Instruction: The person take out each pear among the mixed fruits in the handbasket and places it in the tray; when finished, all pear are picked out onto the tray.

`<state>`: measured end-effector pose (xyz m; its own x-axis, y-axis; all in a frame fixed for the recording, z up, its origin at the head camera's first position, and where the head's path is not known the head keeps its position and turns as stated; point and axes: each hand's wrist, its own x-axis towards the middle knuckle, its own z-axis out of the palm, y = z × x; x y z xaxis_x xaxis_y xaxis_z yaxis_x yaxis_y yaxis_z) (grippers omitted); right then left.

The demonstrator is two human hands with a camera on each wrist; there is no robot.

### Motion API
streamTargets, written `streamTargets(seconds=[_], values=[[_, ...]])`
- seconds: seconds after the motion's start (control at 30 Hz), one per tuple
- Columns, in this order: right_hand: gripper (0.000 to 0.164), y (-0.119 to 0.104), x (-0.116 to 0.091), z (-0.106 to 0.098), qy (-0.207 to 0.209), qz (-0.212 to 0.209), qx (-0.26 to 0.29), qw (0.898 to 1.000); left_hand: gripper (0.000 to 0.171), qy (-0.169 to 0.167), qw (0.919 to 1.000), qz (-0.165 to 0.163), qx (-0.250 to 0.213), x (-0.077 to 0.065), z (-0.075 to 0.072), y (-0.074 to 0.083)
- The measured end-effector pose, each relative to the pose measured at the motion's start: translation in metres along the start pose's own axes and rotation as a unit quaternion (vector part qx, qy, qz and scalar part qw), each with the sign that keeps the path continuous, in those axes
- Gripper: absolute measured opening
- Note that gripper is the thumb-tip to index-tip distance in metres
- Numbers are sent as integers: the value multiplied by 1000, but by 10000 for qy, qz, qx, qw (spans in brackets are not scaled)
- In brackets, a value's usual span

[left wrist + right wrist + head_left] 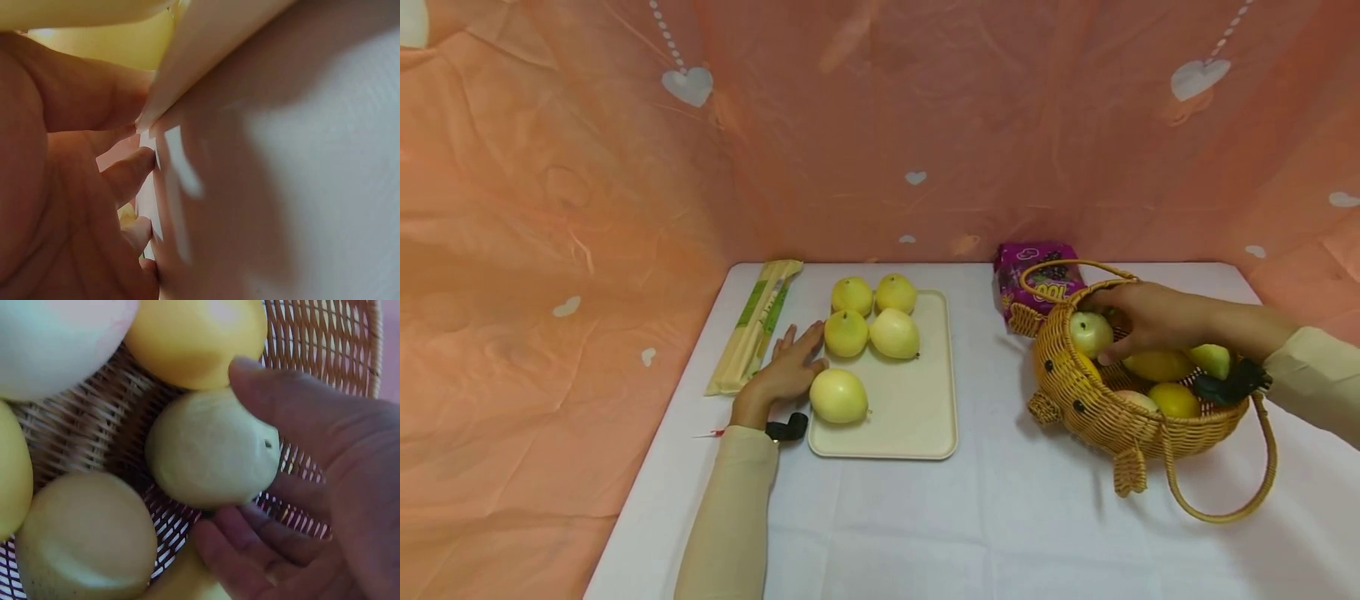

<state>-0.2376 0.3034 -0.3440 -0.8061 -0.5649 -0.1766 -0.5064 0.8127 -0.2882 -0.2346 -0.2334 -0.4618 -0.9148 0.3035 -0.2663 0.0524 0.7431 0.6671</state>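
My left hand (786, 367) lies at the left edge of a cream tray (917, 417), fingers spread. In the left wrist view, the thumb (94, 94) meets the tray's side and the fingertips rest on the white table. Several yellow pears (838, 396) sit on the tray; the front one is right beside the thumb. My right hand (1150, 317) reaches into a woven animal-shaped basket (1120, 417). There its thumb and curled fingers hold a pale green round fruit (209, 450). Around it lie yellow fruits (200, 344) and a brownish-yellow round one (87, 534).
A long packet (756, 325) of wrapped sticks lies left of the tray. Behind the basket is a purple packet (1037, 279). The basket's handles (1225, 517) stick out front and back. An orange curtain (880, 125) hangs behind the table.
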Motion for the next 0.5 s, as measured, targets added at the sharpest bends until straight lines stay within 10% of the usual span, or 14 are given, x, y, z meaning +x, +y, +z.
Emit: streamTargets(seconds=[0.5], values=[[66, 0, 11, 15, 76, -263, -524, 9983, 73, 6, 9999, -112, -74, -1, 1, -1]])
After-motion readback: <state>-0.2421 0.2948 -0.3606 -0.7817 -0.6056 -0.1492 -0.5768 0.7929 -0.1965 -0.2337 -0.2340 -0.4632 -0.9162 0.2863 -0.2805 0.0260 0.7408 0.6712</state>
